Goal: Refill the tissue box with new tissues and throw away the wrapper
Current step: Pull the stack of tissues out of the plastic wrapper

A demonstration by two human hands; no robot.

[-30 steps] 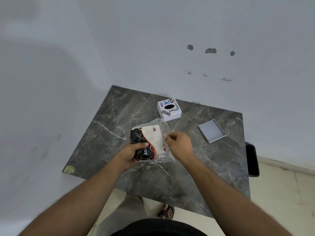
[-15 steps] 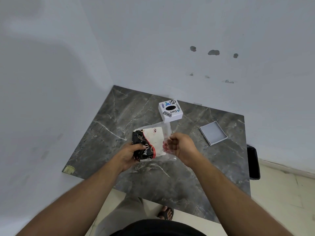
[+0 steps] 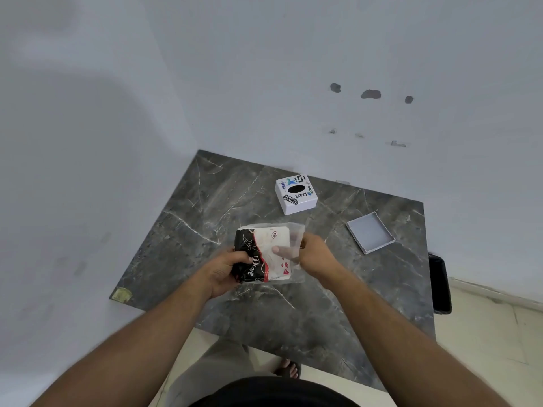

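Note:
A pack of new tissues (image 3: 266, 254) in a clear wrapper with black, red and white print is held above the marble table (image 3: 205, 218). My left hand (image 3: 226, 270) grips its black left end. My right hand (image 3: 308, 254) is at the wrapper's open right end, thumb lying inside on the white tissues, fingers around the clear plastic. The white tissue box (image 3: 296, 194) with a dark oval opening on top stands behind the pack. Its grey lid or base panel (image 3: 370, 236) lies separately to the right.
The table sits in a corner between two white walls. A black bin (image 3: 439, 283) stands on the floor beside the table's right edge. A small yellowish sticker (image 3: 122, 295) marks the near left corner. My sandalled foot (image 3: 289, 370) shows under the near edge.
My right hand has gone from pinching the wrapper's edge to reaching its thumb inside the open end. The pack has lifted slightly; my left hand keeps its grip.

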